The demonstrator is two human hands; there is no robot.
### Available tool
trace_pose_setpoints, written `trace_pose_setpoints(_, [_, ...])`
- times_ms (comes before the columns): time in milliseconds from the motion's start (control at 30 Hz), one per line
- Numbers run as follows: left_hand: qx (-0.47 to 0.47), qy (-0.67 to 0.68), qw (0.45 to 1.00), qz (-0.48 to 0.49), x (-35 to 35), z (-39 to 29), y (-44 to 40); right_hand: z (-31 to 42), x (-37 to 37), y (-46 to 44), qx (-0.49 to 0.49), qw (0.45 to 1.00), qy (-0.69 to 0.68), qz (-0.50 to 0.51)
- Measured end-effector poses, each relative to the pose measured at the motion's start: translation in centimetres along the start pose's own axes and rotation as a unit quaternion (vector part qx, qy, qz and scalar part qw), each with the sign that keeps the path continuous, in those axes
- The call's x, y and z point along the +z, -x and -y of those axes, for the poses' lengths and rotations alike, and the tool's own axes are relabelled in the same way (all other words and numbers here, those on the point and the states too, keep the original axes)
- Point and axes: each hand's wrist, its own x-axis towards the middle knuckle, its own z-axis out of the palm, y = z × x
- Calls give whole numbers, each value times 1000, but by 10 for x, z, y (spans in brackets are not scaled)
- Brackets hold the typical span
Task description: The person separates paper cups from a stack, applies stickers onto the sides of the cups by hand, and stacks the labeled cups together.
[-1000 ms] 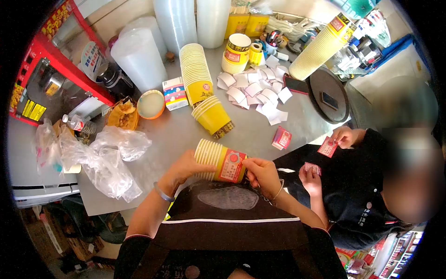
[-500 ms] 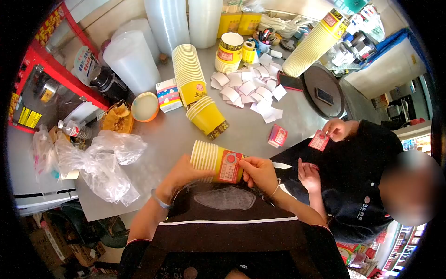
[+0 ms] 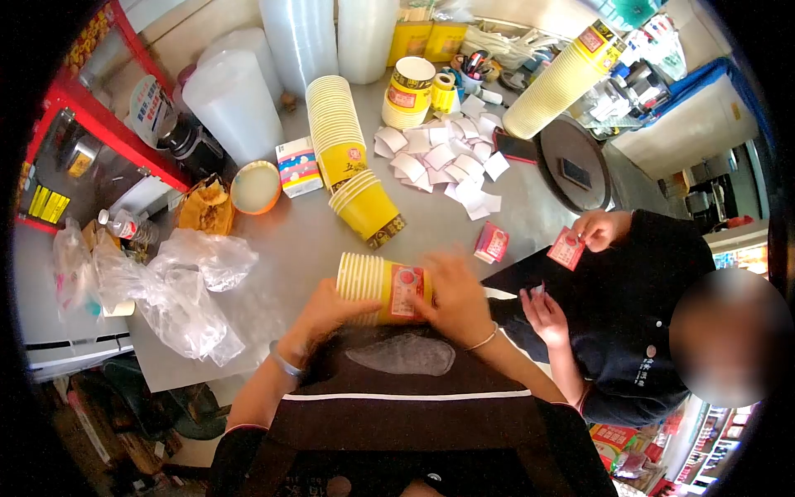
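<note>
A stack of yellow paper cups (image 3: 364, 277) lies on its side near the table's front edge, against my apron. My left hand (image 3: 327, 315) is closed round its rim end, thumb along the near side. A red printed label (image 3: 406, 290) sits on the outer cup. My right hand (image 3: 457, 300) is at the stack's base end, its thumb on the label. Its fingers are stretched out and apart, blurred by motion. To the right, a co-worker's hand (image 3: 604, 230) holds another red label (image 3: 566, 248). The co-worker's other hand (image 3: 546, 318) pinches something small and pale.
A small pile of red labels (image 3: 492, 242) lies right of my hands. Further back are scattered white paper pieces (image 3: 443, 153), more stacked cups (image 3: 335, 124) and a round dark tray (image 3: 555, 137) bearing a phone. Clear plastic bags (image 3: 186, 290) lie at left.
My right hand has gone from pinching the label's edge to lying over it with fingers spread. The co-worker's lower hand has lifted and now pinches something small.
</note>
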Motion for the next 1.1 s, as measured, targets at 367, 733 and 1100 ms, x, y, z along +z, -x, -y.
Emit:
trace_pose_setpoints(367, [-16, 114, 993, -30, 4, 3, 11, -42, 29, 21, 172, 800, -536, 209])
trace_pose_setpoints(733, [20, 62, 996, -61, -49, 14, -14, -32, 34, 12, 219, 779, -586, 50])
trace_pose_setpoints(1100, [133, 13, 988, -78, -141, -79, -6, -105, -46, -282, 10, 954, 88, -287])
